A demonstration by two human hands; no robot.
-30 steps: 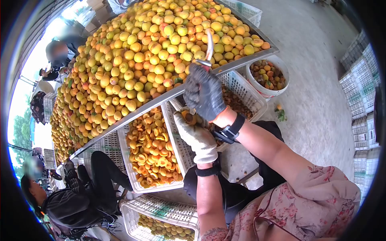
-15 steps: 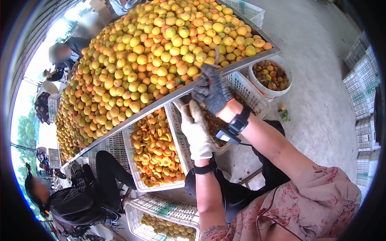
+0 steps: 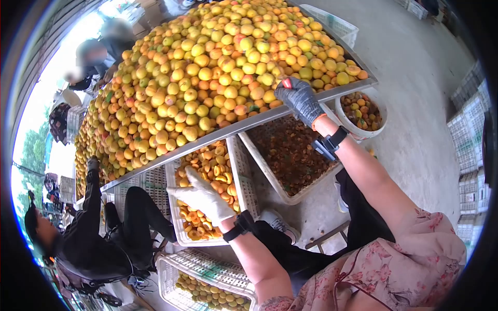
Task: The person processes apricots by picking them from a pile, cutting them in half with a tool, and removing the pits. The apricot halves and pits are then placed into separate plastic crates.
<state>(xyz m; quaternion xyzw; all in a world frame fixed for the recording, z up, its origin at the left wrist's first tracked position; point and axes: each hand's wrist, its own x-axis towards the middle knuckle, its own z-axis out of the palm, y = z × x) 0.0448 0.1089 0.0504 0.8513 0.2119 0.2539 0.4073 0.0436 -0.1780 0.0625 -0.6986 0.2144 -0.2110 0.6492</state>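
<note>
My left hand, in a white glove, is over a white crate of halved apricots. Its thumb and fingers are spread, with nothing held in them. In a dark grey glove, my right hand is closed at the metal rim of the table. A small red-handled tool shows at its fingers; the rest of the tool is hard to make out. Whole yellow-orange apricots are heaped on the metal-edged table just beyond.
A crate of brown pits and scraps stands below the table edge. A white bucket of discoloured fruit is to its right. Another crate holds greenish fruit near my left arm. A co-worker sits at left. Crates are stacked at far right.
My hands have come apart. The left moved left and down over the halved apricots and opened; the right moved right along the table rim. The co-worker's arm now reaches to the heap.
</note>
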